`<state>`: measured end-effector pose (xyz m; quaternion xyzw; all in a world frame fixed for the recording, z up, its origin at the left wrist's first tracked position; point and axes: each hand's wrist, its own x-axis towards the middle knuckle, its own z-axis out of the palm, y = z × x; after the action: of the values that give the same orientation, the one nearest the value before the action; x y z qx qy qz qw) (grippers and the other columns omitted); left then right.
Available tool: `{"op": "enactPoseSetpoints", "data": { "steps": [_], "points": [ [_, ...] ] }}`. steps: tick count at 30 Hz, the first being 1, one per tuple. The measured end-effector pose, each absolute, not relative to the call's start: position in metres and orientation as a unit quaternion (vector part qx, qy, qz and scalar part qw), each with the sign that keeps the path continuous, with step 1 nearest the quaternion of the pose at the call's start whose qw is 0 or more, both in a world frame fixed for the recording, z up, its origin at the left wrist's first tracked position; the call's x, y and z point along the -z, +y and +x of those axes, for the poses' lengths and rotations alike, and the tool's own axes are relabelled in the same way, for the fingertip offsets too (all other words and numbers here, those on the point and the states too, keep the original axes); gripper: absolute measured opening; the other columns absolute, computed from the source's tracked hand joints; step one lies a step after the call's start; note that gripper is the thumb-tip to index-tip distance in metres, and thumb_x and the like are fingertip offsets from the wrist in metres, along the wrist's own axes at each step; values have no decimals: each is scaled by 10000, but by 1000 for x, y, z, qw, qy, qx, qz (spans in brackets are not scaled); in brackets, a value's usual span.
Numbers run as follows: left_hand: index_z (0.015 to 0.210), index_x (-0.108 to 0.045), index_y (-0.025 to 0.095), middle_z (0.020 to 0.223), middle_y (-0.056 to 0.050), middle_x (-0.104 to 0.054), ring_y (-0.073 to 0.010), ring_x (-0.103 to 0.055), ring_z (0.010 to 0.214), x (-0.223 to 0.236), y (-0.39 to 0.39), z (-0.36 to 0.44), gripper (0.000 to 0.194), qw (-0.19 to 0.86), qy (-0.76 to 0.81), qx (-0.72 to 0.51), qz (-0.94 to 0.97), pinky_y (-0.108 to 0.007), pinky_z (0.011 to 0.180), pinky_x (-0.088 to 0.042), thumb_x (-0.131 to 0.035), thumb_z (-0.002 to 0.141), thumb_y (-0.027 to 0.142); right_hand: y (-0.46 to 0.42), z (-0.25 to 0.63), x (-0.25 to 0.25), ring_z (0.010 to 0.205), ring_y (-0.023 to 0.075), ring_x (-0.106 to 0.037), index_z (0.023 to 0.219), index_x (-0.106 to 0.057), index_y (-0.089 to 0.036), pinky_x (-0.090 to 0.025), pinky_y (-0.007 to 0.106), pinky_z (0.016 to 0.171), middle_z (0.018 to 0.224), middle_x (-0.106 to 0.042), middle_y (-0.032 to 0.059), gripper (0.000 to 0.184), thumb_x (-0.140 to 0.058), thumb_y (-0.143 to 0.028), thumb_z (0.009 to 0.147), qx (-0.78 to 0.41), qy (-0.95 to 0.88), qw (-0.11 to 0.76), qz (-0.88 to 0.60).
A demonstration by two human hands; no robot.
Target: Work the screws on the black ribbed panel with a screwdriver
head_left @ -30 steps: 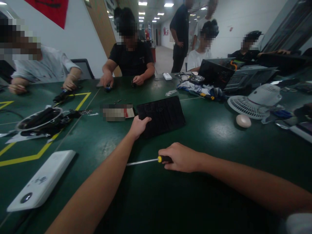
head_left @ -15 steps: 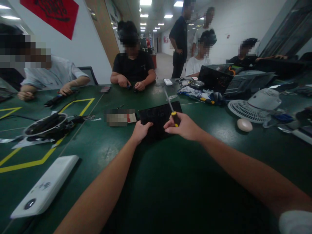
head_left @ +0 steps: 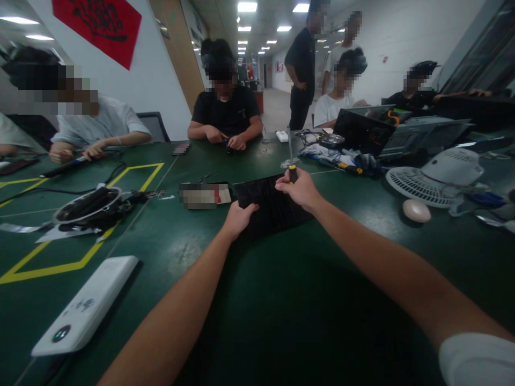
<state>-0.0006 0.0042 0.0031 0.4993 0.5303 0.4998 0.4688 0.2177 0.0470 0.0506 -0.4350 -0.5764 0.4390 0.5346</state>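
Observation:
A flat black panel [head_left: 269, 214] lies on the green table in front of me, slightly turned. My left hand [head_left: 240, 217] grips its left edge, thumb on top and the fingers hidden beneath. In my right hand [head_left: 301, 188] is a screwdriver [head_left: 292, 170] with a black and yellow handle. Its long metal shaft points up and away, clear of the panel. The right hand is over the panel's right side; I cannot tell whether it touches it. Just left of the panel rests a small open box [head_left: 204, 196].
A white power bank [head_left: 86, 305] lies at the near left. Beyond it is a metal ring with black cables [head_left: 88, 206]. At right stand a white fan [head_left: 436, 177] and a pale egg-shaped object [head_left: 417, 210]. Several people sit or stand around the table [head_left: 322, 300].
My right hand has raised the screwdriver, whose shaft now stands more upright. The panel lies flatter, with the left hand still on its edge. The view has shifted slightly left.

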Motion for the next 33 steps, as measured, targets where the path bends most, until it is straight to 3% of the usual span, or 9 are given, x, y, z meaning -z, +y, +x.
{"op": "enactPoseSetpoints", "data": {
  "steps": [12, 20, 26, 33],
  "points": [
    [894, -799, 179, 909, -65, -813, -291, -763, 893, -2, 4, 0, 344, 456, 529, -508, 504, -414, 884, -607, -849, 638, 404, 49, 219, -58, 776, 200, -725, 771, -476, -260, -557, 315, 667, 766, -717, 1, 421, -796, -38, 613, -479, -570, 483, -461],
    [871, -787, 188, 922, -76, -816, -303, -770, 909, -4, 3, 1, 339, 463, 528, -509, 498, -419, 887, -612, -865, 626, 410, 48, 221, -58, 859, 212, -750, 783, -471, -266, -616, 338, 749, 798, -718, 3, 418, -803, -60, 635, -483, -575, 480, -453],
    [883, -790, 188, 928, -81, -813, -299, -761, 905, -3, 5, 0, 367, 460, 532, -503, 503, -418, 884, -598, -858, 623, 438, 46, 219, -55, 782, 194, -737, 763, -478, -259, -592, 318, 697, 772, -730, 2, 392, -781, -55, 622, -473, -583, 473, -461],
    [895, -795, 187, 928, -76, -820, -305, -771, 912, -3, 5, -1, 373, 461, 531, -506, 499, -423, 892, -608, -869, 615, 423, 44, 215, -54, 794, 165, -721, 782, -505, -249, -553, 312, 770, 819, -749, -8, 359, -785, -41, 693, -410, -606, 471, -494]
  ]
}}
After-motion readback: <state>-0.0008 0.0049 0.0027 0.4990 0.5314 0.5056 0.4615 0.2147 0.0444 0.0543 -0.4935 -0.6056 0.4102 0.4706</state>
